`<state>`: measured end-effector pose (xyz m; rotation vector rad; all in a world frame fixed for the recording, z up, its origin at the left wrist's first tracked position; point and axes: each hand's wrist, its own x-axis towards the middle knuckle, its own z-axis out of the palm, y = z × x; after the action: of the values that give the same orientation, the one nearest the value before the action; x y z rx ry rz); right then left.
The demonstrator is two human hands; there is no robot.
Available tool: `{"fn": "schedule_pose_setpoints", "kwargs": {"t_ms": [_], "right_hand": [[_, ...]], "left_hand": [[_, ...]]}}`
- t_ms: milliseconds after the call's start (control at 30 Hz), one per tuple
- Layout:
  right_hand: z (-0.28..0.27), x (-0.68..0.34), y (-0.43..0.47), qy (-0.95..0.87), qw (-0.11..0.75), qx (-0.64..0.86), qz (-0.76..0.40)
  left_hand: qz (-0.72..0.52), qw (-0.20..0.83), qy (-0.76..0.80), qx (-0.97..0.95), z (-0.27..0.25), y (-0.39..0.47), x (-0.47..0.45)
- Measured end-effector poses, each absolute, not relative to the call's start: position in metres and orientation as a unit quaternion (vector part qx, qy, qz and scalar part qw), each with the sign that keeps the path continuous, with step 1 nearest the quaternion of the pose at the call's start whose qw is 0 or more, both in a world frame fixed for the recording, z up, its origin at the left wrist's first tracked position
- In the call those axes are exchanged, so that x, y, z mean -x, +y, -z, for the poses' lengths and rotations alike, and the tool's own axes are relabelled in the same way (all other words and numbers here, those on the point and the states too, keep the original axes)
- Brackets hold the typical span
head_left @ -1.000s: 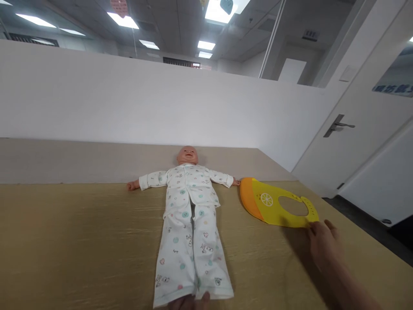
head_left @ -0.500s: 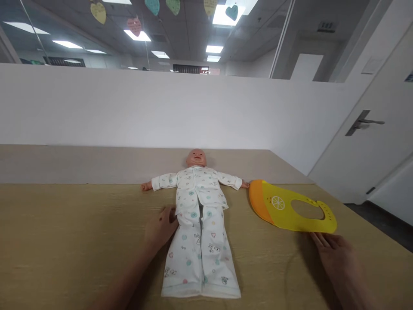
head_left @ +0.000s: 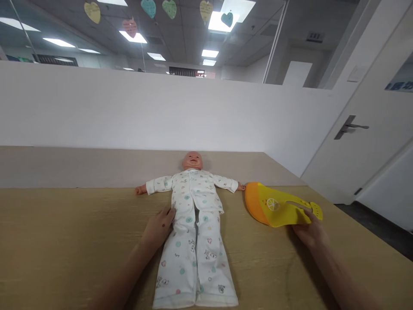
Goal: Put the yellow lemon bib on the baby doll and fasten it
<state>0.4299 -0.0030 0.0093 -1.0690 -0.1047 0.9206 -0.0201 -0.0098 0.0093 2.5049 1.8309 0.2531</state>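
Note:
A baby doll [head_left: 196,189] lies on its back on the table, arms spread, in a white printed jacket and white printed trousers [head_left: 193,258]. My left hand [head_left: 160,226] rests against the doll's side at the waist, its fingertips on the cloth and its fingers not closed round anything. To the right lies a yellow baby bib [head_left: 280,209] with an orange pocket end and a lemon-slice print. The near edge of its neck part is pinched in my right hand [head_left: 309,228], thumb on top and fingers underneath. The pocket end is close by the doll's hand.
The wooden table [head_left: 80,241] has a pale raised strip [head_left: 80,168] along its back. Behind it stands a white wall [head_left: 145,107] with glass above, hung with paper hearts [head_left: 92,12]. A door [head_left: 364,150] with a lever handle is at the right.
My right hand has moved from beneath the bib's near edge to grip it, and the neck part is now bent up and narrowed. My left hand stays at the doll's side.

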Motion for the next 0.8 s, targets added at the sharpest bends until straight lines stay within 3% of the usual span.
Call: {"fn": "schedule_pose_setpoints", "kwargs": {"t_ms": [100, 233, 500, 567, 633, 800], "right_hand": [[-0.024, -0.423, 0.004, -0.002, 0.767, 0.485, -0.421], [-0.056, -0.407, 0.01, -0.098, 0.776, 0.441, -0.439], [-0.148, -0.34, -0.013, -0.291, 0.697, 0.408, -0.513], [-0.172, -0.319, -0.031, -0.329, 0.656, 0.396, -0.552], [-0.192, -0.299, -0.051, -0.364, 0.635, 0.354, -0.582], [-0.218, -0.259, -0.091, -0.408, 0.592, 0.333, -0.61]], "left_hand": [[-0.058, -0.006, 0.564, -0.824, -0.011, -0.011, 0.023], [-0.071, -0.006, 0.566, -0.822, -0.01, -0.013, 0.023], [-0.365, 0.094, 0.543, -0.75, -0.016, -0.026, 0.019], [-0.439, 0.163, 0.539, -0.7, -0.032, -0.034, 0.006], [-0.459, 0.297, 0.515, -0.661, -0.05, -0.043, -0.01], [-0.349, 0.64, 0.389, -0.564, -0.078, -0.071, -0.029]]}}
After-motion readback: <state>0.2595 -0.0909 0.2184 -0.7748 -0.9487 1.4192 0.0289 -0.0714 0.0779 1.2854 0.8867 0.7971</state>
